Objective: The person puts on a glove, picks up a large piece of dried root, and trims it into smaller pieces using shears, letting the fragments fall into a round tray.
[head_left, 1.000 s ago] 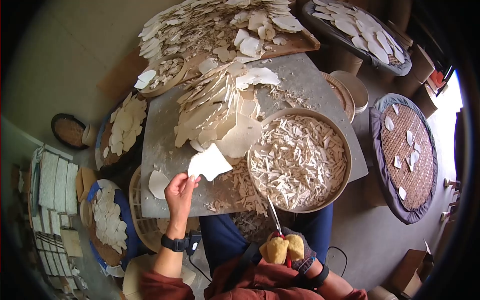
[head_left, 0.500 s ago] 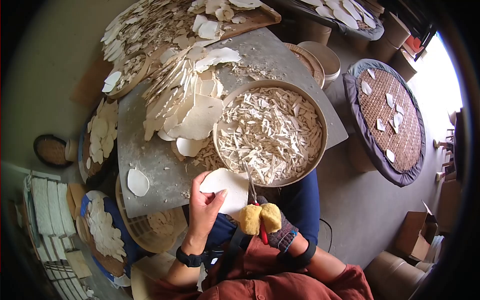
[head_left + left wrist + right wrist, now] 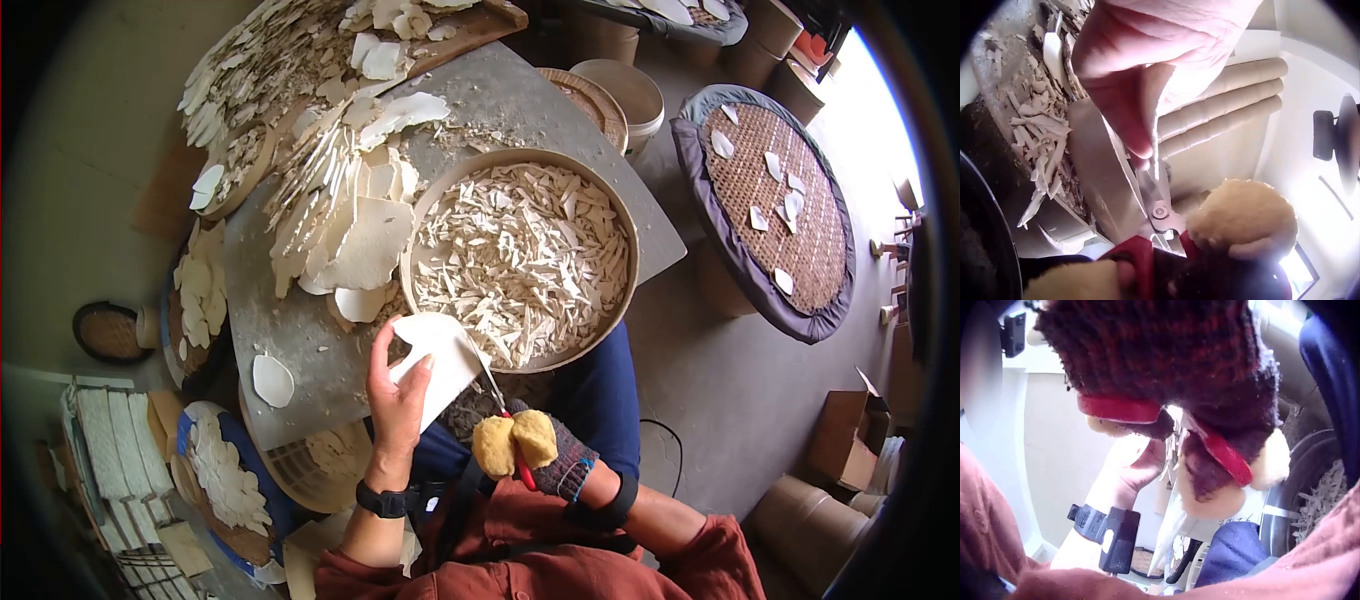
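My bare left hand (image 3: 397, 408) pinches a thin, stiff white sheet (image 3: 445, 358) between thumb and fingers, just in front of the round tray (image 3: 634, 250). In a dark knitted glove, my right hand (image 3: 562, 465) grips red-handled scissors (image 3: 496, 392), with yellow padding (image 3: 535, 440) on its digits. The blades lie along the sheet's right edge. In the left wrist view, the scissors' pivot (image 3: 1160, 212) shows just below the left fingertips. The right wrist view shows the glove (image 3: 1154, 350) wrapped about both red handles. Thin off-white strips fill the tray.
Left of the tray, a tall stack of pale sheets (image 3: 365, 240) leans on the grey table (image 3: 480, 95). One oval piece (image 3: 273, 381) lies near the table's left edge. At right stands a round woven tray (image 3: 740, 200) with several white pieces.
The left hand has brought the white sheet from over the table, rightward and nearer my body, to the scissors. Its tilt has since changed, and the blades now meet its right edge.
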